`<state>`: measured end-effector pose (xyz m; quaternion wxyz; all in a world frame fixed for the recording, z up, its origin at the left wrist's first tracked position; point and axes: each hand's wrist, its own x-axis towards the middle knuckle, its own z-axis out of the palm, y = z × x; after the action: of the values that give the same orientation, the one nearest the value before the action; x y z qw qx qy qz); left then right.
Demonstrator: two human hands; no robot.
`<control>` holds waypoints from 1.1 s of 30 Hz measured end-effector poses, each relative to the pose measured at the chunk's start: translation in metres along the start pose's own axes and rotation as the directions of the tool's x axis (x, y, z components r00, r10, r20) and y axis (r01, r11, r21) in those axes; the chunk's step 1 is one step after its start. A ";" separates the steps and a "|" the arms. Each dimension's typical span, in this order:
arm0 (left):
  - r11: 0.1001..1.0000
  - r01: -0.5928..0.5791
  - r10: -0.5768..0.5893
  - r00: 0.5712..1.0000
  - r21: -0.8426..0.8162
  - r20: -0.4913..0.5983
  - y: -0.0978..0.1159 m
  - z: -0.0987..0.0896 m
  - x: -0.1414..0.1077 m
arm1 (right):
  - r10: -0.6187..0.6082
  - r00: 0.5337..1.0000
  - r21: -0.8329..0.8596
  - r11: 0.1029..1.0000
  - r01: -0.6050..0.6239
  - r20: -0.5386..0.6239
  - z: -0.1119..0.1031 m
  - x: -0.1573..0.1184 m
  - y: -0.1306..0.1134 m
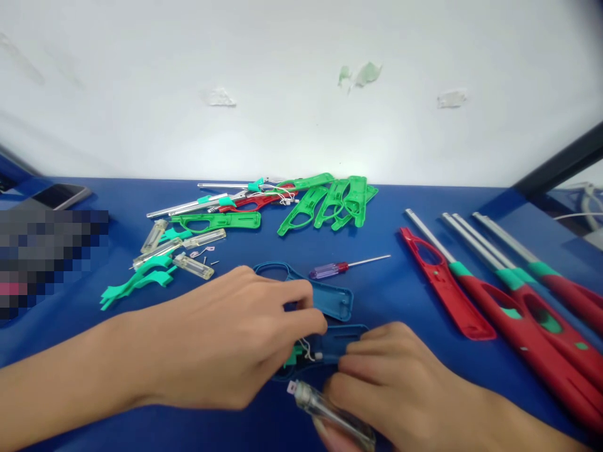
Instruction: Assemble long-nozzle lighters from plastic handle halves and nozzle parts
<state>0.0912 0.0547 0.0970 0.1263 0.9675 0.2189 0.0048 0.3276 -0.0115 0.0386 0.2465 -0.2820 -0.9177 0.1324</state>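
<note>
My right hand (pixel 391 383) is closed round a clear lighter fuel tank (pixel 334 417) with a small pale tip at its upper end. Its curled fingers also rest against a dark blue lighter casing half (pixel 346 336). Inside that casing show a green trigger piece (pixel 294 356) and thin white wires (pixel 308 348). My left hand (pixel 235 333) reaches over the casing's left part, fingertips bent together; what they pinch, if anything, is hidden. Just behind lies a second blue casing half (pixel 332 300), partly covered by the left hand.
A purple-handled screwdriver (pixel 330 270) lies behind the hands. Red lighters (pixel 499 307) and a red casing half (pixel 445 285) lie right. Green casing halves (pixel 306 210), metal tubes (pixel 188 207), fuel tanks (pixel 193 265) and green triggers (pixel 141 279) are spread at back left, before a white wall.
</note>
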 end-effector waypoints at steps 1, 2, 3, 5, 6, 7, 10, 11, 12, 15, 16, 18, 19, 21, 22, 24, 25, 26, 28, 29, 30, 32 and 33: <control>1.000 0.019 -0.019 1.000 0.005 -0.006 -0.001 0.001 0.002 | 0.005 1.000 0.002 1.000 -0.005 0.003 0.000 0.000 0.000; 0.999 0.040 -0.040 0.999 0.000 -0.009 -0.003 0.001 0.003 | 0.009 1.000 0.004 1.000 -0.009 0.001 0.001 0.000 0.000; 0.998 0.058 -0.058 0.998 -0.017 -0.004 -0.004 0.002 0.006 | 0.014 1.000 0.004 1.000 -0.014 -0.005 0.001 0.000 0.000; 0.995 0.072 -0.071 0.997 -0.070 0.016 -0.005 0.000 0.011 | 0.023 1.000 0.010 1.000 -0.023 -0.004 0.000 0.001 0.000; 0.993 0.075 -0.073 0.997 -0.095 0.028 -0.006 -0.001 0.013 | 0.023 1.000 0.015 1.000 -0.023 0.001 0.000 0.002 0.000; 0.990 0.078 -0.074 0.996 -0.119 0.043 -0.006 -0.002 0.016 | 0.023 1.000 0.020 1.000 -0.023 0.007 0.000 0.002 0.000; 0.981 0.109 -0.098 0.992 -0.158 0.076 -0.006 -0.005 0.020 | 0.032 0.999 0.030 0.999 -0.032 0.017 0.000 0.003 0.000; 0.983 0.106 -0.094 0.992 -0.150 0.081 -0.006 -0.005 0.020 | 0.035 0.999 0.035 0.999 -0.036 0.019 0.001 0.002 0.000; 0.987 0.092 -0.082 0.993 -0.132 0.079 -0.006 -0.003 0.018 | 0.043 0.999 0.038 0.998 -0.044 0.024 0.001 0.002 0.000; 0.999 0.033 -0.031 0.998 -0.027 0.048 -0.005 0.004 0.009 | 0.060 0.997 0.049 0.997 -0.062 0.039 0.003 0.001 -0.001; 1.000 0.025 -0.025 0.999 0.016 0.043 -0.004 0.007 0.006 | 0.054 0.998 0.056 0.997 -0.057 0.044 0.003 0.001 0.000; 0.995 0.022 -0.026 0.999 0.102 0.039 0.001 0.011 0.002 | 0.031 0.998 0.049 0.998 -0.033 0.051 0.003 0.001 0.000; 0.989 0.019 -0.025 0.999 0.145 0.042 0.005 0.012 0.001 | 0.013 0.999 0.029 0.999 -0.015 0.053 0.002 0.002 0.000; 0.975 0.023 -0.033 0.998 0.222 0.046 0.014 0.011 0.005 | -0.023 0.998 -0.040 0.999 0.026 0.065 -0.001 0.003 0.001; 0.965 0.027 -0.043 0.997 0.259 0.056 0.019 0.010 0.008 | -0.029 0.996 -0.077 0.996 0.036 0.082 -0.003 0.003 0.001; 0.946 0.070 -0.103 0.991 0.318 0.090 0.027 0.008 0.014 | -0.046 0.989 -0.123 0.990 0.064 0.142 -0.005 0.004 0.001; 0.939 0.074 -0.114 0.989 0.337 0.100 0.030 0.007 0.017 | -0.048 0.984 -0.135 0.988 0.072 0.174 -0.006 0.004 0.002; 0.933 0.081 -0.123 0.988 0.352 0.098 0.033 0.007 0.019 | -0.049 0.979 -0.146 0.986 0.078 0.196 -0.006 0.004 0.002; 0.925 0.077 -0.114 0.990 0.371 0.080 0.035 0.009 0.020 | -0.052 0.973 -0.154 0.984 0.089 0.227 -0.005 0.003 0.003; 0.921 0.078 -0.111 0.992 0.383 0.065 0.035 0.010 0.020 | -0.053 0.970 -0.152 0.984 0.091 0.238 -0.004 0.003 0.003; 0.918 0.072 -0.102 0.993 0.389 0.056 0.034 0.011 0.019 | -0.053 0.969 -0.148 0.985 0.091 0.241 -0.003 0.003 0.004; 0.917 0.059 -0.085 0.995 0.395 0.047 0.031 0.011 0.018 | -0.060 0.970 -0.143 0.985 0.096 0.237 -0.001 0.002 0.004; 0.917 0.053 -0.076 0.996 0.395 0.044 0.030 0.011 0.017 | -0.060 0.972 -0.149 0.984 0.095 0.227 0.000 0.002 0.005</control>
<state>0.1202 0.0333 0.0932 -0.0643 0.9651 0.2434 -0.0716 0.3282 -0.0068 0.0371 0.1244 -0.2481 -0.9574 0.0797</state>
